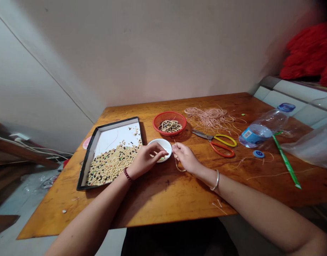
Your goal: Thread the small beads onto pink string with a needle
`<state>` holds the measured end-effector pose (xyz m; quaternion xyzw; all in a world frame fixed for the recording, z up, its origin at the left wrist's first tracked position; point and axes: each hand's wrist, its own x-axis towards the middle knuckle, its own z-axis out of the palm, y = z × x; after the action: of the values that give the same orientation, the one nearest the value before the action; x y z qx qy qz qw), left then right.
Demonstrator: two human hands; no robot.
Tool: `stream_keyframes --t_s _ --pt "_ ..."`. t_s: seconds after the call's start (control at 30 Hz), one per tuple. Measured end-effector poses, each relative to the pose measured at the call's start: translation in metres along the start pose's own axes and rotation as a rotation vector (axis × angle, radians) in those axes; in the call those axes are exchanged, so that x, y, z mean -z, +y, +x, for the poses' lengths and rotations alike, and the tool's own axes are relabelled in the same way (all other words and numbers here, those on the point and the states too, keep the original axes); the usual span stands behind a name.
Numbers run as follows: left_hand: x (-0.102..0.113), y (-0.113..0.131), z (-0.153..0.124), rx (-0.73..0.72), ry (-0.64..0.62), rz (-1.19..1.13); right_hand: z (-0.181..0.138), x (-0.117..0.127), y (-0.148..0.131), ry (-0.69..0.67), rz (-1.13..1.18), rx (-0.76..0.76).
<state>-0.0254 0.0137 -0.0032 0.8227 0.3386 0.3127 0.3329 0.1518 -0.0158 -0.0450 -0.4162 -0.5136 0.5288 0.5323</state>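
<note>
- Cream bead strand (176, 163) sits at the right hand, against a glossy, grain-streaked brown wooden table (152, 202).
- Shallow rectangular tray (107, 138), black-edged and white-lined, carries a pebbly layer of small round loose beads (115, 165), mostly cream, some dark.
- Right hand (184, 156): thumb and fingers pressed together, pinching the strand's upper end.
- Left hand (147, 158): fingers curled over a smooth, round white bowl (165, 143); whether the fingertips pinch anything, I cannot tell.
- Strand's long axis: from the fingertips toward the wearer, hooking right at its lower end; round beads in single file, a fine thread end poking up above the fingers.
</note>
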Motion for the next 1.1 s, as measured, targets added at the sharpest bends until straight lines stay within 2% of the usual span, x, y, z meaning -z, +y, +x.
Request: stream_keyframes --t_s 0.1,0.2,0.23,0.3,0.43,0.53,0.7,1.1 --pt "0.002 0.0 0.0 0.006 0.126 0.2 0.001 0.002 0.002 0.04 -0.042 0.018" --pt "0.007 -0.003 -0.001 0.087 0.277 0.568 0.002 0.005 0.001 0.094 -0.117 0.048" --pt "0.008 -0.004 -0.001 0.116 0.266 0.669 0.003 0.006 0.0 0.111 -0.137 0.059" --pt "0.01 -0.005 -0.001 0.156 0.163 0.785 0.003 0.006 -0.001 0.131 -0.164 0.067" --pt "0.011 -0.005 -0.002 0.19 -0.045 0.835 0.002 0.006 -0.001 0.128 -0.21 0.062" --pt "0.011 -0.005 -0.002 0.155 -0.106 0.858 0.0 0.005 0.001 0.114 -0.259 0.072" --pt "0.008 -0.005 -0.001 0.12 -0.151 0.886 -0.001 0.004 0.003 0.116 -0.291 0.092" --pt "0.005 -0.002 -0.002 0.067 -0.141 0.798 -0.004 0.002 0.0 0.115 -0.323 0.1"
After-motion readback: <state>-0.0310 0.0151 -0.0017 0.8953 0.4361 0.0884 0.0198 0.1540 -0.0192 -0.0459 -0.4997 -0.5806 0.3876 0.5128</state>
